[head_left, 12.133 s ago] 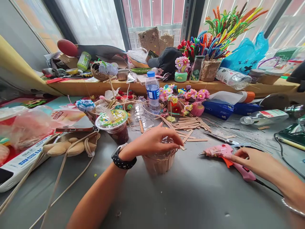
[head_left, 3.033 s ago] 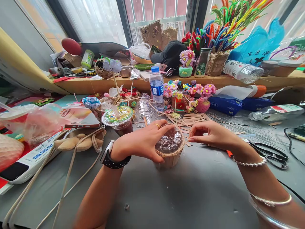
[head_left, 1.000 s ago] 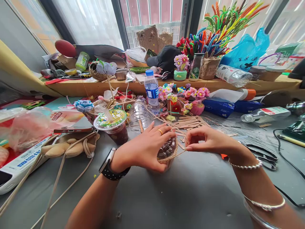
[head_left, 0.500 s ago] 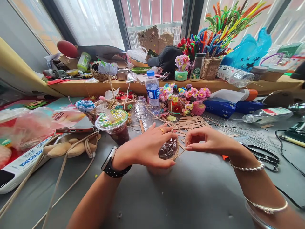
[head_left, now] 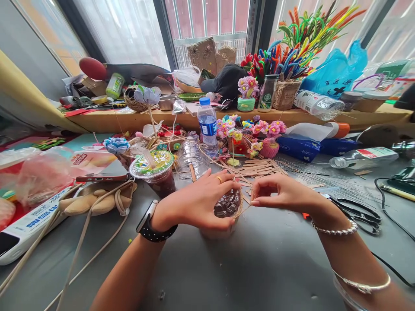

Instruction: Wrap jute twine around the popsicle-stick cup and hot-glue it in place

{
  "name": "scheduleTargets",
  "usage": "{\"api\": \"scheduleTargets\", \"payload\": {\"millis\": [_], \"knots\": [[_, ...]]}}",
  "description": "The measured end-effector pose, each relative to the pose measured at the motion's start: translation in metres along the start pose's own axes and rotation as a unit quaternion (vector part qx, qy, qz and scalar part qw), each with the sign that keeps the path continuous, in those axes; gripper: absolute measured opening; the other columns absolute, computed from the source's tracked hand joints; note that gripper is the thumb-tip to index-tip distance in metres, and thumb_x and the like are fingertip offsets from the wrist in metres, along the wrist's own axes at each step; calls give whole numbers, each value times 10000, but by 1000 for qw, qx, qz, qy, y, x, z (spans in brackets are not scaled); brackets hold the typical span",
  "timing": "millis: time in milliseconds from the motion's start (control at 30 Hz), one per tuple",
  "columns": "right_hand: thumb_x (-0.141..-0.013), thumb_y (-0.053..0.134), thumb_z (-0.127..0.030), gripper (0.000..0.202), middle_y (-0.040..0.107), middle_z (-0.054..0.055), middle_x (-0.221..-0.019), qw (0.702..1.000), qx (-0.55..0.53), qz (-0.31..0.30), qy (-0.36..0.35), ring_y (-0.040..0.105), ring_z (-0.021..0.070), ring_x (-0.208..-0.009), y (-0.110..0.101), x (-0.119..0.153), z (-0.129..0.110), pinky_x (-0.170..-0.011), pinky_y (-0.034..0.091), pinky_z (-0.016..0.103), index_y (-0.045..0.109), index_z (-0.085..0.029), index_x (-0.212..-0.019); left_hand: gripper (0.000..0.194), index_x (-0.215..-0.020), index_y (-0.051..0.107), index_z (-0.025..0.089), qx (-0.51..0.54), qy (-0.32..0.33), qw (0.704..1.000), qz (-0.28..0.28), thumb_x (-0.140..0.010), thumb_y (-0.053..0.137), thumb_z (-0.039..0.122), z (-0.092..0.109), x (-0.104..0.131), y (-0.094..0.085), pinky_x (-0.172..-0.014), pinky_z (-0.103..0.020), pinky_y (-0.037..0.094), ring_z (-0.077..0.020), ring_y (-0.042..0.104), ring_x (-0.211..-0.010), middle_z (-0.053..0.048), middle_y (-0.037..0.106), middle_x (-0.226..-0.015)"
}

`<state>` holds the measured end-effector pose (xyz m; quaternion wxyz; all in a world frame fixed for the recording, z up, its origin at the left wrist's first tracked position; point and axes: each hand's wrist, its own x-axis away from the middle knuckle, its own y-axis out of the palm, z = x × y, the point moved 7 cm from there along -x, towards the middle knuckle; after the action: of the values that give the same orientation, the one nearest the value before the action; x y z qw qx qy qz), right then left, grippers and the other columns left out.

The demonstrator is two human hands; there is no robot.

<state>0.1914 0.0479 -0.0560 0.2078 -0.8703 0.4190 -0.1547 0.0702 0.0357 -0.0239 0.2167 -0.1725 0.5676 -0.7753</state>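
While the left hand [head_left: 204, 201] spreads over a round, clear plastic container [head_left: 228, 204] on the grey tabletop [head_left: 259, 268] in the head view, its thumb and fingers are clamped around the rim, apparently bracing it against sideways pull. Beside that rim, the right hand [head_left: 280, 193] has its fingertips pinched together on a thin tan twine strand [head_left: 246, 208], likely to control its tension. Flat, pale wooden sticks [head_left: 261, 167] and black-handled scissors [head_left: 368, 217] lie nearby, seemingly for easy reach.
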Motion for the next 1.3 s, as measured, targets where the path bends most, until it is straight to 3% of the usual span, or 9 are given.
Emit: {"api": "scheduleTargets", "payload": {"millis": [200, 467, 600, 667, 800, 867, 933, 1100, 1300], "knots": [[-727, 551, -400, 255, 544, -5, -659, 1000, -5, -5, 9, 459, 86, -608, -2, 5, -5, -516, 352, 186, 556, -146, -731, 689, -1222, 395, 218, 51, -11, 999, 6, -660, 555, 581, -1, -3, -1, -1025, -471, 151, -284, 297, -1225, -99, 347, -1328], [-744, 527, -424, 278, 562, -2, -684, 999, -20, 30, -13, 463, 91, -628, -2, 11, -22, -544, 360, 192, 627, -167, -779, 254, -914, 572, 227, 192, -19, 979, 62, -812, 460, 431, 7, -17, -5, -1047, -384, 82, -164, 480, -1057, 10, 563, -1105], [-729, 536, -444, 286, 583, 7, -692, 995, -4, 92, 37, 477, 97, -614, -10, 24, -20, -528, 366, 197, 624, -173, -754, 284, -1012, 557, 227, 255, -42, 963, 73, -807, 481, 407, 3, -17, -6, -991, -348, 240, -169, 509, -1003, 8, 589, -1058], [-721, 526, -483, 319, 583, 8, -657, 989, 4, 125, 74, 475, 98, -568, -16, 36, -10, -495, 360, 203, 608, -175, -727, 294, -1032, 557, 208, 286, -43, 955, 68, -808, 489, 386, 1, -16, -6, -907, -300, 342, -165, 527, -968, -3, 599, -1034], [-738, 430, -557, 404, 611, 44, -714, 955, 103, 223, 166, 523, 151, -603, -34, 65, 29, -530, 384, 255, 591, -187, -726, 244, -950, 601, 167, 327, -8, 944, 52, -822, 483, 337, 1, -16, -7, -867, -255, 379, -148, 545, -953, -21, 621, -990], [-727, 405, -578, 421, 608, 60, -718, 880, 245, 320, 251, 537, 199, -631, -51, 86, 50, -555, 374, 302, 586, -199, -692, 236, -912, 615, 148, 343, 1, 938, 54, -821, 487, 324, 0, -16, -8, -851, -254, 395, -155, 551, -950, -39, 627, -974], [-727, 356, -610, 467, 604, 78, -718, 825, 295, 347, 336, 550, 221, -606, -57, 103, 71, -541, 366, 325, 572, -201, -665, 222, -882, 624, 141, 359, 3, 932, 56, -815, 498, 310, -2, -16, -9, -837, -260, 409, -162, 554, -946, -46, 630, -962], [-659, 385, -681, 524, 593, 55, -585, 838, 230, 266, 418, 503, 173, -373, -47, 111, 109, -512, 372, 342, 564, -189, -639, 170, -848, 635, 137, 402, 11, 915, 19, -809, 510, 245, -6, -14, -9, -854, -281, 410, -168, 555, -950, -47, 637, -934], [-643, 462, -601, 407, 566, 61, -493, 838, 299, 223, 399, 533, 220, -478, -43, 102, 119, -494, 340, 320, 461, -203, -558, 159, -879, 631, 121, 429, 41, 902, -11, -810, 495, 169, -11, -9, -11, -885, -296, 395, -172, 541, -989, -71, 627, -969]]}}
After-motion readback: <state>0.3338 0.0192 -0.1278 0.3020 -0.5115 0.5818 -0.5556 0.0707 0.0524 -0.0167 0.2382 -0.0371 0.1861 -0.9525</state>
